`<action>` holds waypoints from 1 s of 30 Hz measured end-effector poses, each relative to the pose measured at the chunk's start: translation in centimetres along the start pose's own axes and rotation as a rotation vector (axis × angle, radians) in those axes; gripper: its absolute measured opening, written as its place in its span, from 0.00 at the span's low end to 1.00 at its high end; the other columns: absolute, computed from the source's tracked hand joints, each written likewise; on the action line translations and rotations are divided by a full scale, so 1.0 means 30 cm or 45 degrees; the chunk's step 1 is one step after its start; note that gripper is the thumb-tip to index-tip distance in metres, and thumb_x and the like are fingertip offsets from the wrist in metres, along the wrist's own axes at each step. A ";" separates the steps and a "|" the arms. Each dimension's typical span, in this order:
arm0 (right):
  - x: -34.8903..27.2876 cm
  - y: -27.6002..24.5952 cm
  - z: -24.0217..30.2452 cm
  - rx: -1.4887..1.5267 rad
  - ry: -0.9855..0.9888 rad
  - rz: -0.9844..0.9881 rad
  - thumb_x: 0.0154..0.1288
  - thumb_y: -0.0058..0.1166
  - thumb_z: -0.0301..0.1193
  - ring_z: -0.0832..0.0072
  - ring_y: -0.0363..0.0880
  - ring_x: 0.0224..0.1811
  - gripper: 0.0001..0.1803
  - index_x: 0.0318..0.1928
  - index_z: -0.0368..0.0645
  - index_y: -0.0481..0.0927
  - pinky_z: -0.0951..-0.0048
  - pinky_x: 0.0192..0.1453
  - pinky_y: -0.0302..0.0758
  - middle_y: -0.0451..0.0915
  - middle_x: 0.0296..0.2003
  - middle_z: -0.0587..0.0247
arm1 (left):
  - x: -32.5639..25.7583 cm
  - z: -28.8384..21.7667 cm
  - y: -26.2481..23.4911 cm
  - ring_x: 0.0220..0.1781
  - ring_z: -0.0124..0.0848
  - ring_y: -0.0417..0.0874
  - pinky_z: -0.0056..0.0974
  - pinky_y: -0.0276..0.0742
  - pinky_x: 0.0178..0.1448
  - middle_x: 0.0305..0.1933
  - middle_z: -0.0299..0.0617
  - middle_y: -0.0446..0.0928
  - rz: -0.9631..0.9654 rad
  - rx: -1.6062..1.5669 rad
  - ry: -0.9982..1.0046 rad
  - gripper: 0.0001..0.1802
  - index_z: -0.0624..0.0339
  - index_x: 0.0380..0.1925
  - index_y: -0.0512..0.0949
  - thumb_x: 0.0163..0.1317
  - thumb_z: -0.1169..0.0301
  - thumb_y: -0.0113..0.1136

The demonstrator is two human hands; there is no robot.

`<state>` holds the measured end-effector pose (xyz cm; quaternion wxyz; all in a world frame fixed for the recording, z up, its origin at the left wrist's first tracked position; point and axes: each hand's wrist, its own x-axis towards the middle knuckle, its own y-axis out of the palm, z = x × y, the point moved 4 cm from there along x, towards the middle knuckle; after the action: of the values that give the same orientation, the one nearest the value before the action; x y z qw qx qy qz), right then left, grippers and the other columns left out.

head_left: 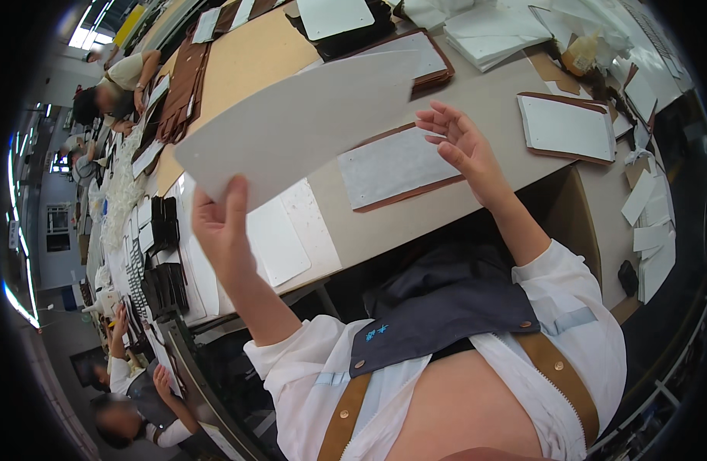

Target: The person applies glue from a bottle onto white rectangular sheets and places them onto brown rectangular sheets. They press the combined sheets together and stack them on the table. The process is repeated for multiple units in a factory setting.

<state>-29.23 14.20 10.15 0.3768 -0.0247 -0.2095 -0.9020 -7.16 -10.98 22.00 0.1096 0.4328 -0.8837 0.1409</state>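
Note:
My left hand (224, 219) pinches the near left corner of a large white sheet (292, 123), thumb on top. The sheet is raised above the table and slants up toward the far right, its far end blurred. My right hand (459, 142) is open, fingers apart, holding nothing, just right of the sheet. Below it on the table lies a white panel on a brown leather piece (399, 167), partly covered by the sheet. Another white sheet (276, 240) with rounded corners lies flat beside my left forearm.
Stacked brown pieces topped with a white panel (564, 127) lie at the right. Behind are a black pile with a white panel (334, 17), a paper stack (495, 34) and brown leather strips (186, 92). Black folded pieces (166, 223) sit at left. Other people work along the left.

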 end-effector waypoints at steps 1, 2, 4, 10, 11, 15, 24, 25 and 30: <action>0.005 -0.009 -0.001 0.009 0.040 -0.020 0.72 0.62 0.33 0.73 0.73 0.65 0.27 0.66 0.35 0.70 0.70 0.69 0.68 0.79 0.57 0.58 | -0.020 0.046 0.035 0.55 0.27 0.83 0.32 0.73 0.63 0.53 0.45 0.84 0.049 -0.091 -0.097 0.19 0.70 0.55 0.79 0.68 0.72 0.67; 0.004 -0.032 0.000 0.012 0.079 -0.046 0.72 0.61 0.32 0.76 0.75 0.60 0.23 0.62 0.36 0.73 0.73 0.66 0.70 0.81 0.53 0.60 | -0.040 0.094 0.080 0.56 0.27 0.82 0.33 0.72 0.64 0.53 0.45 0.84 0.104 -0.190 -0.196 0.19 0.70 0.55 0.79 0.68 0.72 0.67; -0.008 -0.087 -0.004 -0.016 0.143 -0.106 0.72 0.61 0.30 0.81 0.77 0.52 0.17 0.56 0.37 0.77 0.76 0.60 0.73 0.82 0.47 0.65 | -0.080 0.184 0.164 0.55 0.28 0.82 0.35 0.72 0.64 0.51 0.44 0.84 0.162 -0.223 -0.393 0.20 0.68 0.55 0.79 0.68 0.70 0.68; -0.056 -0.199 -0.047 -0.099 0.344 -0.316 0.71 0.62 0.29 0.85 0.80 0.40 0.10 0.48 0.36 0.82 0.80 0.50 0.75 0.84 0.38 0.69 | -0.184 0.377 0.287 0.57 0.28 0.81 0.35 0.71 0.66 0.53 0.43 0.84 0.273 -0.193 -0.705 0.20 0.67 0.57 0.79 0.72 0.63 0.63; -0.062 -0.214 -0.061 -0.094 0.390 -0.335 0.71 0.62 0.30 0.85 0.80 0.40 0.11 0.48 0.36 0.82 0.81 0.49 0.76 0.84 0.38 0.68 | -0.191 0.406 0.288 0.56 0.27 0.81 0.34 0.71 0.65 0.53 0.42 0.84 0.280 -0.252 -0.756 0.20 0.67 0.58 0.79 0.73 0.63 0.62; -0.073 -0.251 -0.075 -0.087 0.498 -0.369 0.72 0.62 0.30 0.85 0.81 0.39 0.12 0.49 0.34 0.81 0.81 0.47 0.77 0.85 0.39 0.66 | -0.204 0.442 0.305 0.52 0.23 0.80 0.31 0.73 0.58 0.51 0.39 0.83 0.231 -0.257 -0.839 0.21 0.68 0.60 0.78 0.75 0.64 0.59; -0.069 -0.265 -0.111 -0.303 0.519 -0.441 0.70 0.63 0.27 0.85 0.80 0.35 0.16 0.54 0.32 0.79 0.82 0.45 0.76 0.84 0.35 0.66 | -0.223 0.539 0.304 0.34 0.19 0.73 0.26 0.72 0.40 0.37 0.33 0.77 0.214 0.112 -0.558 0.23 0.64 0.66 0.76 0.72 0.70 0.62; -0.068 -0.270 -0.114 -0.387 0.466 -0.444 0.69 0.63 0.26 0.85 0.78 0.34 0.17 0.55 0.32 0.78 0.82 0.44 0.75 0.83 0.34 0.68 | -0.222 0.525 0.315 0.33 0.19 0.72 0.26 0.72 0.40 0.36 0.33 0.76 0.202 0.083 -0.565 0.24 0.63 0.67 0.76 0.72 0.71 0.62; -0.053 -0.244 -0.085 -0.759 0.296 -0.461 0.67 0.64 0.22 0.86 0.70 0.29 0.24 0.63 0.39 0.78 0.80 0.38 0.72 0.76 0.28 0.73 | -0.206 0.469 0.329 0.34 0.18 0.70 0.25 0.69 0.39 0.36 0.30 0.73 0.124 0.251 -0.440 0.24 0.60 0.67 0.77 0.70 0.73 0.63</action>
<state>-32.86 18.85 4.87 0.2085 0.0069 0.1058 -0.9722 -12.29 -5.51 5.34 -0.0935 0.4158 -0.8911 0.1557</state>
